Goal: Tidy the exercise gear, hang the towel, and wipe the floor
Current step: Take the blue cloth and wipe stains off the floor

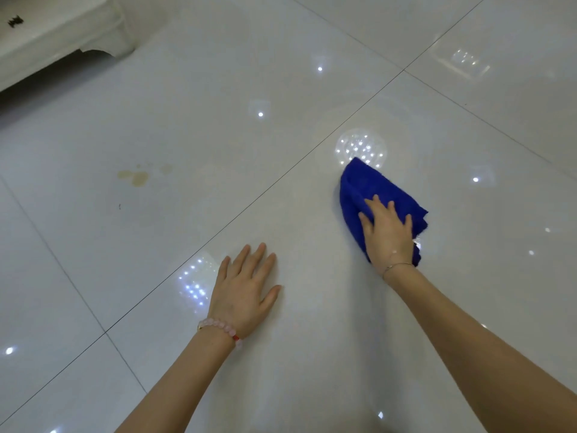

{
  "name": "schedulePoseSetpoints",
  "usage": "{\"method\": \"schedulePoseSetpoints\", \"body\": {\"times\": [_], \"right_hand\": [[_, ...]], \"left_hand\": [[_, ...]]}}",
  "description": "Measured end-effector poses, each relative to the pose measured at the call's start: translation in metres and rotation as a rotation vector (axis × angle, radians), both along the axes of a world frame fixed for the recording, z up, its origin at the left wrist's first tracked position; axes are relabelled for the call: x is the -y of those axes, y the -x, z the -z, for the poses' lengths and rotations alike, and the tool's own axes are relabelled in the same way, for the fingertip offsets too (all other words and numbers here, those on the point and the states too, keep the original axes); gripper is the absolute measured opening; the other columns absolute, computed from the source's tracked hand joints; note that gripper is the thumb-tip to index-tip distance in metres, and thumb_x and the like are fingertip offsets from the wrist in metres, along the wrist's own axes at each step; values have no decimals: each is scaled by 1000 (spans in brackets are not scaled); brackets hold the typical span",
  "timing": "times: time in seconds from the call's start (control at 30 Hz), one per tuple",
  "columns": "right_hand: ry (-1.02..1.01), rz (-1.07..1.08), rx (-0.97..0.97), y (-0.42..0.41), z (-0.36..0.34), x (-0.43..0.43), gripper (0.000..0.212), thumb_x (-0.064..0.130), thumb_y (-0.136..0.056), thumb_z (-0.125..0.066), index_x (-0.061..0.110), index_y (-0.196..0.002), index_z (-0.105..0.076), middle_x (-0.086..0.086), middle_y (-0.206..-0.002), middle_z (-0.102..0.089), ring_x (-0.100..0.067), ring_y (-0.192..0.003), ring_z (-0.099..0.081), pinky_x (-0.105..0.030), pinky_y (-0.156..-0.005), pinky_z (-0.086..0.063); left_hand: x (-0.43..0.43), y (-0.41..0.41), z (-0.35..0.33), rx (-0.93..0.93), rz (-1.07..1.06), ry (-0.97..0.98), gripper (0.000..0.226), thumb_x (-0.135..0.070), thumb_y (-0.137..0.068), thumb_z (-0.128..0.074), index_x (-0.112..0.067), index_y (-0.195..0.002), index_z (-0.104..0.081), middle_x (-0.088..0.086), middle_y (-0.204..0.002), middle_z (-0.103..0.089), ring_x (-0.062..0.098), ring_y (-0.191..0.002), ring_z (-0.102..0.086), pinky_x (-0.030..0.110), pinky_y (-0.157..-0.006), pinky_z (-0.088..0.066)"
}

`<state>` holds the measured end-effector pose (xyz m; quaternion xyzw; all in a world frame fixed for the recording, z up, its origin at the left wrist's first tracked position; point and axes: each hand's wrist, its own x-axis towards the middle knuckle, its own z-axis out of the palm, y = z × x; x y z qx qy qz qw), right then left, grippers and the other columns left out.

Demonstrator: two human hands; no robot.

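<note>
1. The person is down low over the glossy white tiled floor (218, 135), both bare arms reaching forward.
2. The right hand (388, 235) lies on top of a bunched blue cloth (368, 185), its fingers (377, 204) spread and fairly straight, pressing the cloth flat to the tile rather than clutching it.
3. The cloth sits on the floor to the right, just beside a round cluster of reflected ceiling lights.
4. The left hand (243, 289) rests palm down on the bare tile, fingers released and splayed, holding nothing, well apart from the cloth.
5. A yellowish stain (139, 176) marks the tile far to the left, untouched by the cloth, with a small dark speck (119, 206) near it.
6. A pink bead bracelet (218, 328) circles the left wrist; a thin chain bracelet (398, 266) circles the right.
7. A white piece of furniture (62, 29) stands at the far left corner.
</note>
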<state>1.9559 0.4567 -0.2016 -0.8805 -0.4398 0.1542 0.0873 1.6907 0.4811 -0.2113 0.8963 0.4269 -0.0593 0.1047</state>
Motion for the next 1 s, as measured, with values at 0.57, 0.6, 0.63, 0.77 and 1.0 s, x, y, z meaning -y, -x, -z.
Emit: {"method": "schedulePoseSetpoints", "body": {"times": [0.57,0.6,0.63,0.77,1.0], "right_hand": [[-41,-14,-199,-14,-15,43,41,27,-98,-39,20,-138,-39,2,-149,-34,-21,-142,-19,-40,-118,-5],[-46,1,-240,-14,-18,41,41,27,-98,-40,20,-138,-40,1,-149,-34,-22,-142,-18,-40,-118,-5],[-70,36,-291,-14,-21,40,40,28,-98,-41,20,-137,-42,-1,-148,-36,-23,-142,-18,-41,-117,-11],[-259,196,-532,-14,-47,38,24,26,-95,-47,11,-109,-60,-6,-100,-64,-25,-94,-57,-26,-69,-47],[-580,356,-1023,-31,-111,26,10,13,-90,-57,17,-85,-65,-4,-90,-67,-22,-85,-62,-36,-77,-52]], "left_hand": [[-10,4,-13,56,-18,191,79,-61,-79,-6,-26,-144,-33,-5,-153,-26,18,-141,-21,36,-113,-16],[-12,5,-18,86,-31,197,80,-61,-78,-6,-25,-143,-35,-4,-151,-29,17,-139,-25,34,-112,-18],[-13,6,-23,123,-52,192,79,-60,-79,-9,-23,-142,-37,-3,-149,-34,17,-137,-30,34,-111,-21],[-6,12,-42,225,-79,82,62,-50,-87,-26,-18,-133,-52,2,-136,-52,20,-123,-49,37,-102,-35],[6,27,-80,267,-123,-64,47,-40,-89,-38,-16,-122,-61,-1,-117,-65,18,-103,-63,34,-88,-46]]}}
